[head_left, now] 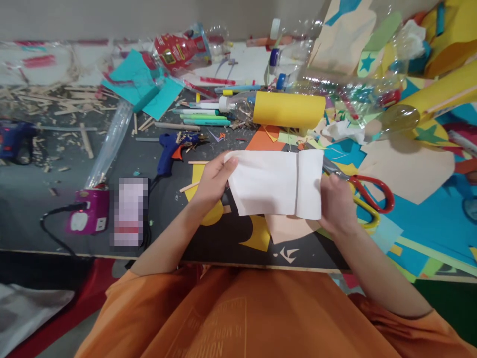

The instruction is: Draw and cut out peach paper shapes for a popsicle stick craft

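Observation:
A sheet of white paper (264, 181) is held up over the dark tabletop, its right end folded or rolled over into a narrower flap. My left hand (214, 181) pinches its left edge, thumb on top. At the right edge is my right hand (338, 201), closed on the paper's end, its fingers partly hidden and slightly blurred. Right beside that hand are scissors (385, 196) with red and yellow handles, the blades partly covered by the hand. Beneath the paper lie yellow paper cutouts (259, 233) and a peach paper piece (288, 228).
Behind the paper lie a yellow-wrapped bottle (288, 109), several markers (204, 117) and a blue glue gun (169, 154). To the left are a purple power box (87, 211), a pixelated item (130, 211) and wooden sticks (48, 102). Blue paper (428, 223) covers the right side.

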A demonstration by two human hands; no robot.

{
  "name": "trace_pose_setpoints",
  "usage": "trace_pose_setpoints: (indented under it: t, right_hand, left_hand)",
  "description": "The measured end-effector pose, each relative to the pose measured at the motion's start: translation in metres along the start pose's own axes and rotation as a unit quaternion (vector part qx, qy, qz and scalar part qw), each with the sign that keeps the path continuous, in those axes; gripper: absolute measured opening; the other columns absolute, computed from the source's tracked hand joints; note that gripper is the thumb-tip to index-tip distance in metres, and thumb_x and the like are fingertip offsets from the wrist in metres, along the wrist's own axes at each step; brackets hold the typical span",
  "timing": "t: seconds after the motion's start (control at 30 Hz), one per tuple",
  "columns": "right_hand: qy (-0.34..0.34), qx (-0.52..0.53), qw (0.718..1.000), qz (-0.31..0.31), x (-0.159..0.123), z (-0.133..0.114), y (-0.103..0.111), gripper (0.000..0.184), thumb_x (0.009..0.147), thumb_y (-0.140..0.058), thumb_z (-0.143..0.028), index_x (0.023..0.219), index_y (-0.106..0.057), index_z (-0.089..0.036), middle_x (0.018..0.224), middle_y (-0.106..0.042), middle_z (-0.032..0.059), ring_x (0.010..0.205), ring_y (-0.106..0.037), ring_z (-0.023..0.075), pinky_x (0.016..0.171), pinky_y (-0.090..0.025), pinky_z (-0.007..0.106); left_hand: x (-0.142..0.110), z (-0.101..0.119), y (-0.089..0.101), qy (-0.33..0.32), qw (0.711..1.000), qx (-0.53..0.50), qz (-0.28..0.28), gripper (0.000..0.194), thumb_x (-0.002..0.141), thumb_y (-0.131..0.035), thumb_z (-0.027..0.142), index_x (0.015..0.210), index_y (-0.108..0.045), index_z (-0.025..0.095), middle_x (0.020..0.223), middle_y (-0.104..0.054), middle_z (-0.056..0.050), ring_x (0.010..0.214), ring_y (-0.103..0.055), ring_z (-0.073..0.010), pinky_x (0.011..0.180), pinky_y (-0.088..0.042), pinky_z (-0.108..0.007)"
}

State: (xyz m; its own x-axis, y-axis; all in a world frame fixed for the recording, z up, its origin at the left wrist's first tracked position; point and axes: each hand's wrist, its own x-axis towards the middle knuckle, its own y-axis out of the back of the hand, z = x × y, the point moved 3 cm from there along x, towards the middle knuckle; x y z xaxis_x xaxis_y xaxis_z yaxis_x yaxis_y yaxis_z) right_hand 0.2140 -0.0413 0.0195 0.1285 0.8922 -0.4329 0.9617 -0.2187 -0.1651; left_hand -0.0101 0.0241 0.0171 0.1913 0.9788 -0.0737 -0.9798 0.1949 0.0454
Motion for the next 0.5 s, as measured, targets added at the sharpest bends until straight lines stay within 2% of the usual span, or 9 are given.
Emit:
trace_pose_setpoints:
  t: [0.1, 0.23, 0.3, 0.33, 0.4, 0.43, 0.5]
  right_hand:
    - [-0.019, -0.001, 0.999, 0.039, 0.000, 0.005, 0.006, 0.035, 0.061, -0.077, -0.043, 0.088, -0.064, -0.024, 0.075, -0.071, 0.0010, 0.065, -0.068, 0.0231, 0.058, -0.060, 0.041]
    - [0.021, -0.005, 0.999, 0.040, 0.001, 0.004, 0.005, 0.031, 0.069, -0.075, -0.041, 0.092, -0.065, -0.024, 0.090, -0.074, 0.0048, 0.079, -0.071, 0.0271, 0.067, -0.061, 0.044]
    - [0.069, 0.018, 0.995, 0.066, 0.002, -0.003, 0.010, 0.027, 0.073, -0.072, -0.039, 0.095, -0.065, -0.024, 0.095, -0.074, 0.0055, 0.083, -0.072, 0.0266, 0.070, -0.062, 0.044]
    - [0.108, 0.039, 0.989, 0.097, 0.003, -0.010, 0.016, 0.023, 0.076, -0.070, -0.036, 0.095, -0.065, -0.024, 0.097, -0.074, 0.0048, 0.082, -0.072, 0.0248, 0.070, -0.062, 0.042]
    - [0.210, 0.092, 0.957, 0.179, 0.003, -0.028, 0.034, 0.011, 0.078, -0.067, -0.030, 0.088, -0.066, -0.027, 0.090, -0.073, -0.0005, 0.076, -0.073, 0.0187, 0.066, -0.062, 0.034]
    - [0.242, 0.084, 0.945, 0.205, 0.003, -0.038, 0.043, 0.013, 0.078, -0.067, -0.024, 0.090, -0.066, -0.030, 0.091, -0.072, -0.0041, 0.077, -0.073, 0.0163, 0.067, -0.061, 0.031]
    - [0.222, 0.019, 0.958, 0.182, 0.009, -0.052, 0.058, 0.012, 0.081, -0.068, -0.023, 0.087, -0.067, -0.033, 0.089, -0.072, -0.0072, 0.089, -0.073, 0.0167, 0.070, -0.060, 0.028]
  left_hand:
    - [-0.001, 0.004, 0.001, 0.003, 1.000, 0.015, -0.006, 0.041, 0.080, -0.066, 0.058, 0.082, -0.069, 0.018, 0.058, -0.056, 0.001, 0.051, -0.052, -0.0113, 0.045, -0.037, -0.022]
    - [-0.002, 0.006, 0.004, 0.005, 1.000, 0.026, 0.012, 0.040, 0.077, -0.069, 0.058, 0.078, -0.068, 0.017, 0.065, -0.063, -0.001, 0.059, -0.059, -0.0141, 0.044, -0.038, -0.022]
    - [-0.003, 0.007, 0.013, -0.002, 0.998, 0.018, 0.063, 0.040, 0.077, -0.069, 0.057, 0.078, -0.067, 0.018, 0.071, -0.067, -0.002, 0.068, -0.064, -0.0167, 0.048, -0.041, -0.023]
    - [-0.005, 0.008, 0.020, -0.012, 0.994, 0.009, 0.106, 0.039, 0.077, -0.069, 0.056, 0.079, -0.066, 0.018, 0.074, -0.068, -0.003, 0.073, -0.065, -0.0176, 0.051, -0.043, -0.024]
    - [-0.009, 0.008, 0.032, -0.029, 0.984, -0.024, 0.175, 0.037, 0.077, -0.069, 0.056, 0.082, -0.065, 0.019, 0.075, -0.069, -0.001, 0.077, -0.067, -0.0178, 0.059, -0.048, -0.026]
    - [-0.013, 0.007, 0.037, -0.028, 0.978, -0.037, 0.205, 0.036, 0.074, -0.071, 0.054, 0.082, -0.065, 0.019, 0.072, -0.068, 0.000, 0.074, -0.066, -0.0173, 0.059, -0.048, -0.025]
    - [-0.018, 0.002, 0.039, 0.033, 0.979, -0.049, 0.195, 0.034, 0.069, -0.075, 0.049, 0.078, -0.065, 0.018, 0.065, -0.066, 0.000, 0.066, -0.064, -0.0157, 0.056, -0.046, -0.024]
